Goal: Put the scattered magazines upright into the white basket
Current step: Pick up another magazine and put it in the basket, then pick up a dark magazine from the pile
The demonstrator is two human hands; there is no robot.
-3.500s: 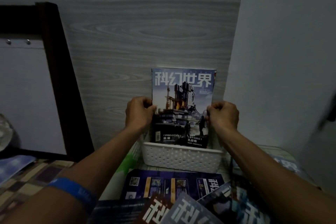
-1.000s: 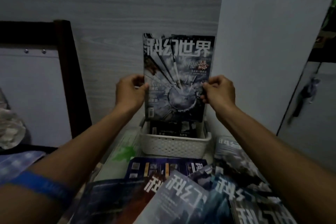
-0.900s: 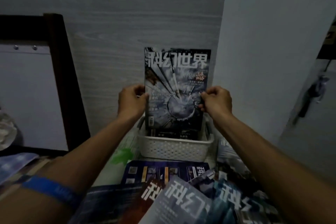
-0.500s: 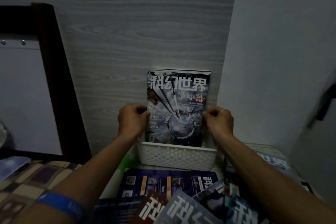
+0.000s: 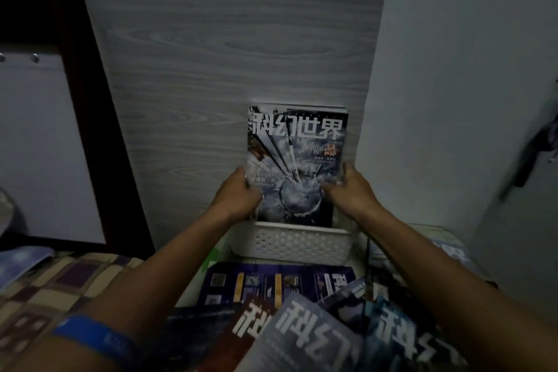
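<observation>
Basket: white basket [image 5: 291, 243] against the wood-grain wall.
Magazine: magazine [image 5: 297, 166] upright inside it; thin, floppy, I judge, best held by its side edges.
Hands: my left hand [image 5: 238, 195] and right hand [image 5: 351, 190] clamped on those edges.

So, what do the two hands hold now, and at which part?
Both hold the upright magazine standing in the white basket: left hand on its left edge, right hand on its right edge.

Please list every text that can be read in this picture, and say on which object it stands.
"科幻世界": title of the upright magazine standing in the white basket.
"科幻": partial title on the grey magazine lying in front.
"科": on the blue magazine beside it.
All smaller print: too blurred.
</observation>
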